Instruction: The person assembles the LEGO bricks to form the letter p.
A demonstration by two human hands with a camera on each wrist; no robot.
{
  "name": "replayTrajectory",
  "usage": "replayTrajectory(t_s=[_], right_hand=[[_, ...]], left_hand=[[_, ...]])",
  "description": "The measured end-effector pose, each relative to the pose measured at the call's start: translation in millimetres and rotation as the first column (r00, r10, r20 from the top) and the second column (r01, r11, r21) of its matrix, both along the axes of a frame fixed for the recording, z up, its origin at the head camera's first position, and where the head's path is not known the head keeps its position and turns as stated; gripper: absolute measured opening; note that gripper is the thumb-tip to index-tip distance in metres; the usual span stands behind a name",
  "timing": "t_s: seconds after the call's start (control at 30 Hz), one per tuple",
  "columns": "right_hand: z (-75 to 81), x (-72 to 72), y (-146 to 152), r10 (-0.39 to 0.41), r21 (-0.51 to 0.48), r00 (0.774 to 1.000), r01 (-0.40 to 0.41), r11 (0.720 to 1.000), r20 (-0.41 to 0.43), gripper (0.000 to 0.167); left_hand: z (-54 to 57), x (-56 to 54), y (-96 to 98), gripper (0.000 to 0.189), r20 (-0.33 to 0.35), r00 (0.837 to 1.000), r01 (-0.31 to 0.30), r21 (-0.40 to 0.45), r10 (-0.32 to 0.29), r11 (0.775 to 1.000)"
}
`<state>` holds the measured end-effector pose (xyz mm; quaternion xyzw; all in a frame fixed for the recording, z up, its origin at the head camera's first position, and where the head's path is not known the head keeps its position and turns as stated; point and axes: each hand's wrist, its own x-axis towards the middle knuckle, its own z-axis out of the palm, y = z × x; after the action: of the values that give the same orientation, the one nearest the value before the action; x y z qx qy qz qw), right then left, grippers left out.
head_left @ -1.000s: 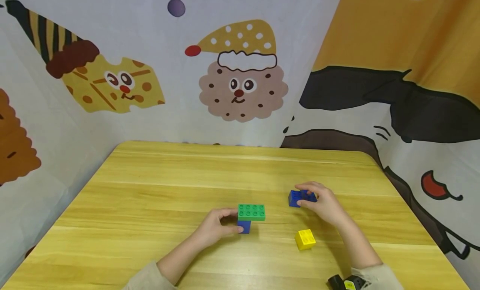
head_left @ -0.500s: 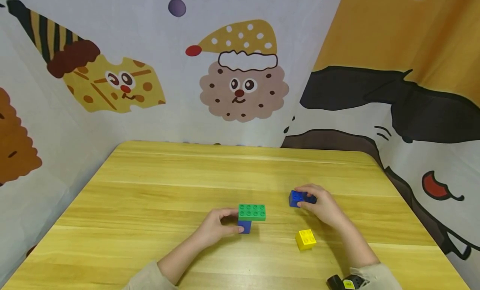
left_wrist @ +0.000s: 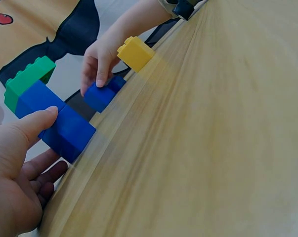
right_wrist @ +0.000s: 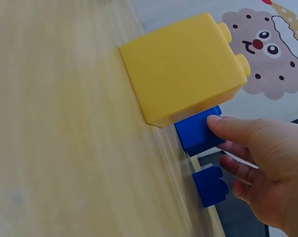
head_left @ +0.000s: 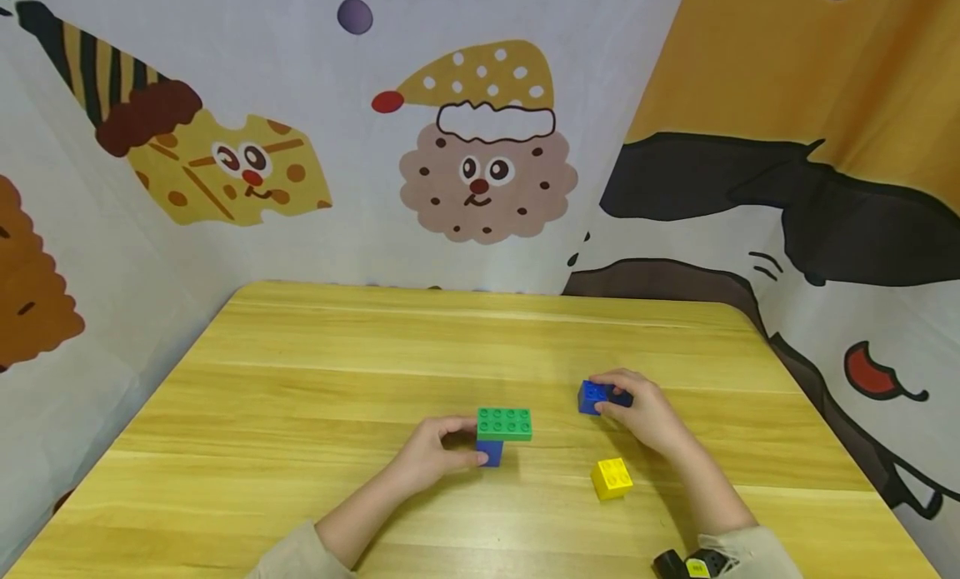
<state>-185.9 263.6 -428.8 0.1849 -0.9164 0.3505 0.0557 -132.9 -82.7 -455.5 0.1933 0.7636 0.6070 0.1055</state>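
Observation:
My left hand (head_left: 431,456) pinches a small tower of toy building blocks. A green eight-stud block (head_left: 504,423) tops it and overhangs to the right. Beneath are two stacked blue blocks (left_wrist: 72,131), seen in the left wrist view; the thumb presses near their seam, and the tower's foot is at the tabletop. Further right and back, my right hand (head_left: 645,408) has thumb and fingers on opposite sides of a blue block (right_wrist: 198,131). Just beyond it sits another blue block (right_wrist: 210,186), partly covered by the fingers in the head view.
A yellow four-stud block (head_left: 611,478) stands on the table nearer to me, left of my right forearm. The wooden table (head_left: 337,337) ends at a cartoon-printed cloth (head_left: 315,254). A black device (head_left: 690,565) is strapped at the right sleeve.
My right hand's fingers have come down very slightly around the blue block. The left hand, the tower and the yellow block stay in place.

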Motion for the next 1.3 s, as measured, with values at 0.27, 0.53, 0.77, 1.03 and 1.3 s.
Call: replayTrajectory(t_s=[0.27,0.53,0.77,1.03,1.3], right_hand=[[6.2,2.2,-2.6,-0.011,-0.029,0.999,0.010,1.000,-0.034,0.037],[19.2,6.8,-6.6,-0.011,-0.053,0.999,0.010,0.999,-0.032,0.037],[31.4,14.6,-13.9,-0.006,-0.106,0.999,0.002,0.994,-0.035,0.036],[42.4,23.0,-25.3,-0.005,-0.150,0.998,-0.005,0.989,-0.069,0.034],[51.5,31.3,-35.9,-0.008,-0.142,0.991,-0.010,0.990,-0.130,0.034]], left_hand=[[1.4,0.2,-0.1,0.042,-0.012,1.000,-0.005,-0.006,0.005,1.000],[1.6,0.0,-0.5,0.043,-0.009,1.000,-0.003,-0.003,0.003,1.000],[-0.1,-0.3,-0.9,0.042,0.002,1.000,0.000,0.001,0.000,1.000],[-0.1,0.1,-1.4,0.042,-0.001,1.000,0.004,0.003,-0.004,1.000],[0.6,0.1,-0.8,0.042,-0.002,1.000,0.003,-0.001,-0.003,1.000]])
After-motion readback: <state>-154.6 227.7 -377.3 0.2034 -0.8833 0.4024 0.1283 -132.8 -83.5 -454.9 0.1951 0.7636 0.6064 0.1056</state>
